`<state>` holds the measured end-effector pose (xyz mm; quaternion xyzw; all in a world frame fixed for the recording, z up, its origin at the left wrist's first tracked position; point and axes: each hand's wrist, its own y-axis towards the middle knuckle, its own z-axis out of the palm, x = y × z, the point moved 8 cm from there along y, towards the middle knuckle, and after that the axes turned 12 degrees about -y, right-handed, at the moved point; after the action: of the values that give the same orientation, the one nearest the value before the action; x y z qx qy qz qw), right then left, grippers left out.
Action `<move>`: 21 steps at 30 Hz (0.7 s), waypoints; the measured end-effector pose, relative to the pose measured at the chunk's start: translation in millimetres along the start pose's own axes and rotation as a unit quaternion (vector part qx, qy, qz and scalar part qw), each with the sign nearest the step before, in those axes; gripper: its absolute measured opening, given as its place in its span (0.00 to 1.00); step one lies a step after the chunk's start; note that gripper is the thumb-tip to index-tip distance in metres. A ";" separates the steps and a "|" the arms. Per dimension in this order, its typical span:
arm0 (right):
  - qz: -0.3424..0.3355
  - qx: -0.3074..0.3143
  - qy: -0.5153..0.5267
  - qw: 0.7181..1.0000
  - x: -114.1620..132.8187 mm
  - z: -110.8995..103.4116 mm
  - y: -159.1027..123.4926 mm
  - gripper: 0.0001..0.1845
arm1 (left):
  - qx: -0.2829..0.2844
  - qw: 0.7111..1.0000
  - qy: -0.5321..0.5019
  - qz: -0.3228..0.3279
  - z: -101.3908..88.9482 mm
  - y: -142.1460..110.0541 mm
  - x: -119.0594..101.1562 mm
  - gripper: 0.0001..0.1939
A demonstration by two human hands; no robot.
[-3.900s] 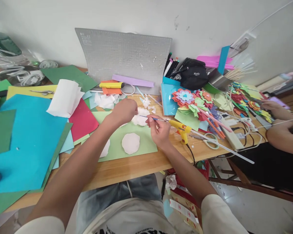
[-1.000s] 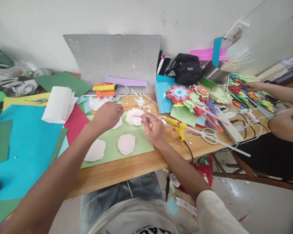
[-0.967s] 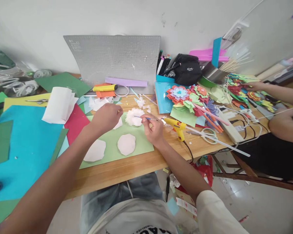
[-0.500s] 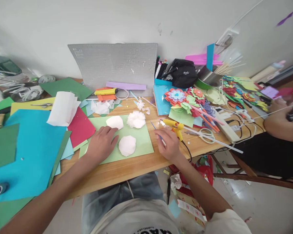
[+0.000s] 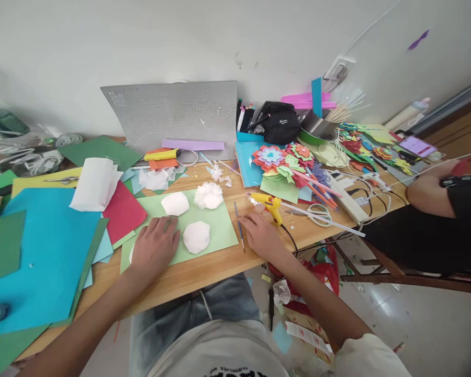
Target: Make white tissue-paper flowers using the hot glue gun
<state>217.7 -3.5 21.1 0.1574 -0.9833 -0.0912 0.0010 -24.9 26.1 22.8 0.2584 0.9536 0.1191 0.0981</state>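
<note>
My left hand [image 5: 155,243] lies over the left part of a light green sheet [image 5: 222,235], fingers loosely stretched. Under its edge shows a bit of white paper, mostly hidden. By its fingertips is a white paper piece [image 5: 175,203]. A round white paper disc [image 5: 196,237] and a fluffy, frilled white paper flower [image 5: 208,195] also lie on the sheet. My right hand [image 5: 261,236] rests on the table, fingers stretched out and touching or just beside a thin blue stick like a fine paintbrush [image 5: 239,228]. A yellow hot glue gun [image 5: 270,204] lies just beyond that hand.
Coloured paper sheets [image 5: 43,251] and a folded white paper stack [image 5: 94,184] lie left. Behind stand a grey cutting mat [image 5: 176,115] and a yellow cutter [image 5: 161,155]. Paper flowers [image 5: 272,156], scissors [image 5: 318,214] and a power strip [image 5: 347,199] lie right, near another person's arm [image 5: 427,186].
My right hand has let go of the thin blue stick, which now lies on the table. My left hand stays on the green sheet. The whole view has shifted slightly.
</note>
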 end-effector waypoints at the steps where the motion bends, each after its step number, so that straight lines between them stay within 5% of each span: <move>1: 0.021 -0.007 0.017 1.000 -3.0 -2.3 4.2 0.18 | 0.001 1.000 0.002 -0.005 -0.2 -0.5 -1.0 0.19; 12: 0.228 0.041 -0.014 0.973 -42.0 18.6 123.0 0.13 | 0.018 0.998 0.007 -0.054 -2.2 -6.7 0.1 0.19; 21: 0.263 0.011 0.042 0.964 -53.6 30.3 135.7 0.10 | 0.022 0.997 -0.034 -0.070 -5.8 -9.9 5.6 0.20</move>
<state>225.7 145.3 17.1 -0.1036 -0.9900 -0.0704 0.0643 -35.8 19.6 24.8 0.1969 0.9679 0.0818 0.1328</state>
